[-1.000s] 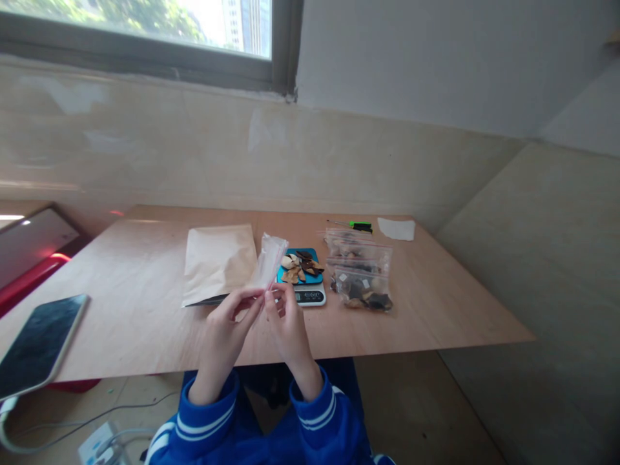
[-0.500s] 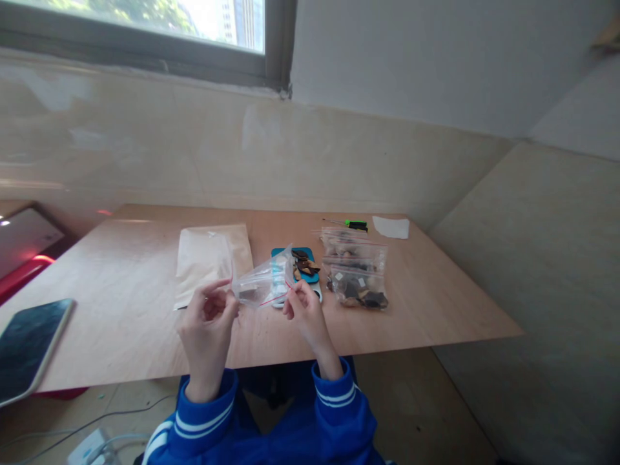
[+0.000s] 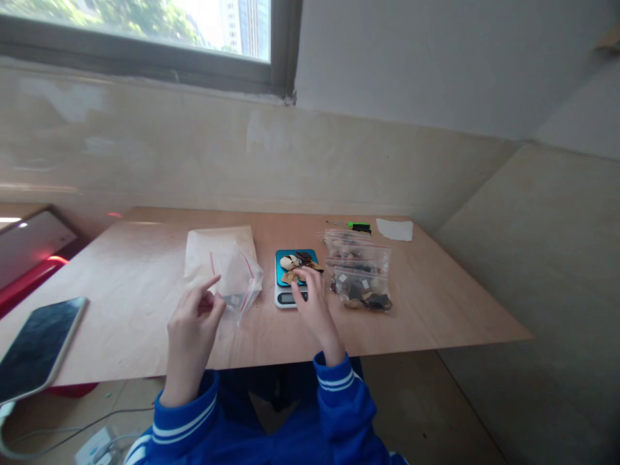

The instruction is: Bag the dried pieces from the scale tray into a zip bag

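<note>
hands apart: dried pieces (image 3: 291, 263) touched by r hand (image 3: 314, 303), placed on scale tray (image 3: 282, 259) for wt; zip bag (image 3: 241, 285) laid on kraft envelope (image 3: 206, 248), open l hand (image 3: 191, 323) just beside.

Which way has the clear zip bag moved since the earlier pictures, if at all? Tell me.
Yes: the clear zip bag went left, away from the digital scale.
</note>
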A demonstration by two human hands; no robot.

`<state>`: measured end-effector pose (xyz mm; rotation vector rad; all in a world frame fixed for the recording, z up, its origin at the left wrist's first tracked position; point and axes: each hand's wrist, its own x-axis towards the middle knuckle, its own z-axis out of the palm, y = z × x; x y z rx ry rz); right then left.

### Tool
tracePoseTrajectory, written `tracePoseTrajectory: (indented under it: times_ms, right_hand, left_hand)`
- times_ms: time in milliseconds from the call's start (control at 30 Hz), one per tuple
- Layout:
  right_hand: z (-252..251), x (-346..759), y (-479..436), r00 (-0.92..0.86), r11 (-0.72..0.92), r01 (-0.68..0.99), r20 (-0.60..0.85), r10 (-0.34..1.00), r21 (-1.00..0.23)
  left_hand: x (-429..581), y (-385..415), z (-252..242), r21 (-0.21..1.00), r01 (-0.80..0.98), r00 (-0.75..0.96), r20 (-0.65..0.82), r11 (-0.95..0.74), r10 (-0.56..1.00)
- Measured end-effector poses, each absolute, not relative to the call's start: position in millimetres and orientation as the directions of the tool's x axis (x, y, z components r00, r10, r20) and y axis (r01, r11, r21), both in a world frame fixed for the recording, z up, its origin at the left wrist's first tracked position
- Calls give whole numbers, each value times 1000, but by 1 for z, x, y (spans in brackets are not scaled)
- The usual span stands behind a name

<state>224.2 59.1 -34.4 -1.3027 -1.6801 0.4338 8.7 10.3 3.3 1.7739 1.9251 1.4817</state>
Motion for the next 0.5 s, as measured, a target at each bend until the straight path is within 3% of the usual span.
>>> tracePoseTrajectory:
  times_ms: [100, 233, 500]
  right_hand:
    - [-46, 245, 84, 2, 297, 750, 451, 893, -591]
    - [-55, 257, 104, -98, 268, 838, 351, 931, -476]
    - [-60, 254, 112, -70, 241, 825, 330, 941, -512]
  left_hand:
    - [4, 15, -3, 734, 668, -337, 446, -123, 829]
    - [6, 22, -12, 745, 662, -352, 409, -85, 842]
    - [18, 20, -8, 819, 567, -343, 325, -81, 881]
